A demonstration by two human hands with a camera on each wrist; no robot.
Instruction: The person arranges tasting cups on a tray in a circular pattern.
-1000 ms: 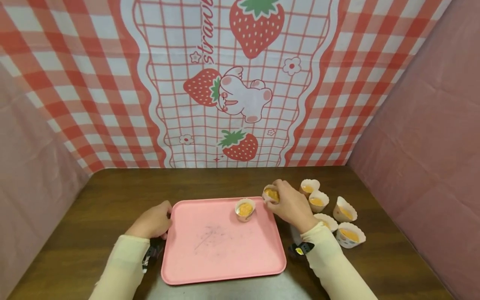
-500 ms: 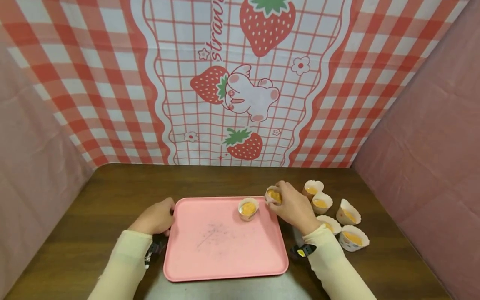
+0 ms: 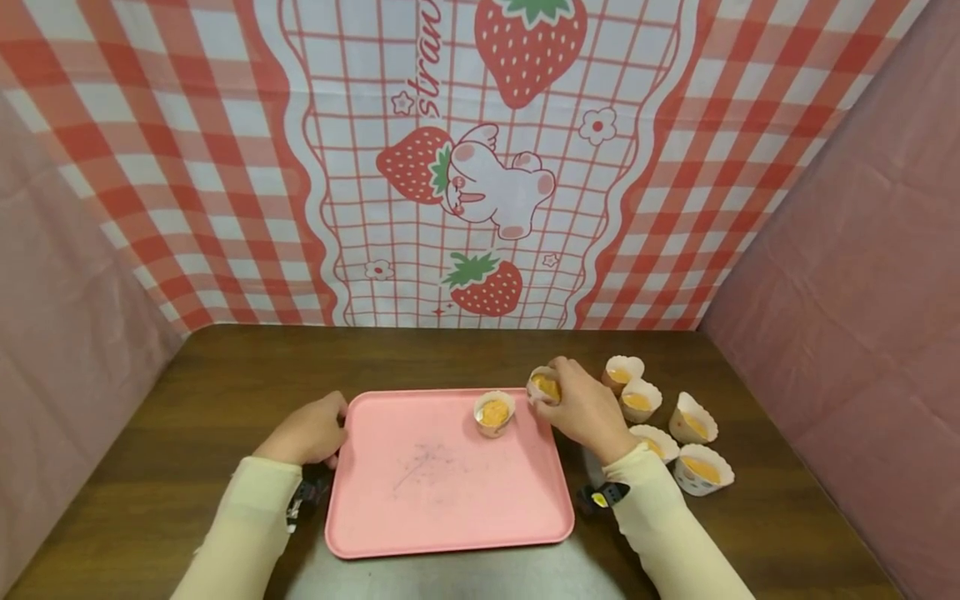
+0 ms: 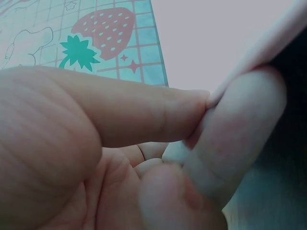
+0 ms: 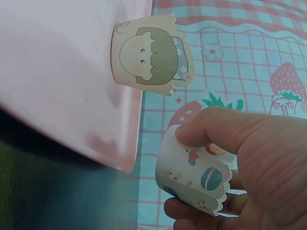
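Pink against brown wood, a tray [image 3: 442, 517] lies before us in the head view on the table [image 3: 247, 367], one filled paper cup [image 3: 493, 425] standing near its far right corner. At that corner our right hand [image 3: 588, 412] grasps a second cup [image 3: 542, 390]; five more cups [image 3: 639, 408] stand farther right. Behind hangs a strawberry-print cloth [image 3: 480, 275]. From our left wrist, the thumb and a finger of our left hand [image 4: 144, 139] pinch the tray's rim. From our right wrist, our thumb presses the second cup's white printed side, fingers curled opposite.
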